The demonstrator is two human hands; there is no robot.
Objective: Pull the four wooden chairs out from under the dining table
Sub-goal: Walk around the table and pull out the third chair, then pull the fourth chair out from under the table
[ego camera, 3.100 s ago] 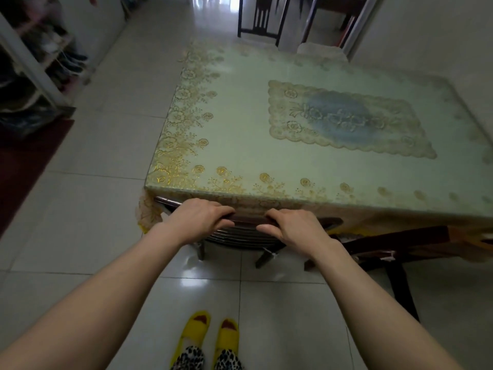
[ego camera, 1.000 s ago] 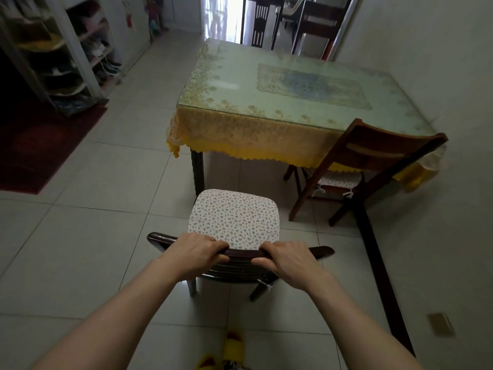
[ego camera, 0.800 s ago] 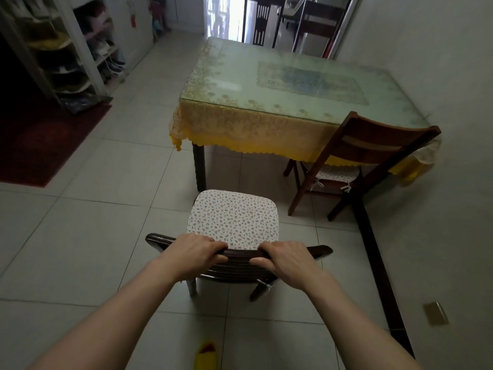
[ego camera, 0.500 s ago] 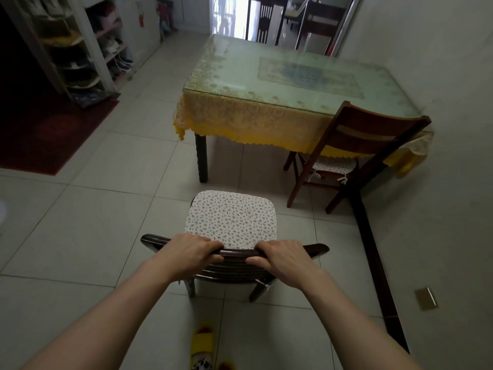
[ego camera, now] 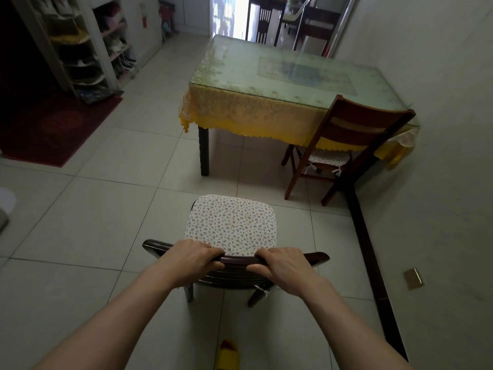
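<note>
A dark wooden chair [ego camera: 234, 263] with a white patterned seat cushion [ego camera: 231, 225] stands on the tiled floor, well clear of the dining table [ego camera: 266, 84]. My left hand [ego camera: 190, 256] and my right hand [ego camera: 284, 264] both grip its curved top rail. A second wooden chair [ego camera: 344, 140] stands at the table's near right corner, its seat partly under the yellow lace tablecloth [ego camera: 248, 113]. Beyond the table's far end, a dark chair back [ego camera: 262, 16] shows in the doorway.
A wall runs along the right with a dark skirting strip [ego camera: 373, 263] at its foot. Shoe shelves [ego camera: 88, 44] and a dark red rug [ego camera: 53, 126] lie to the left. My yellow slipper [ego camera: 226, 355] is just behind the chair. A small brass floor plate [ego camera: 413, 278] sits at right.
Both hands have dragged the cushioned chair backwards from under the table's edge to well out on the open floor. I have stepped back with it. The second chair has not moved.
</note>
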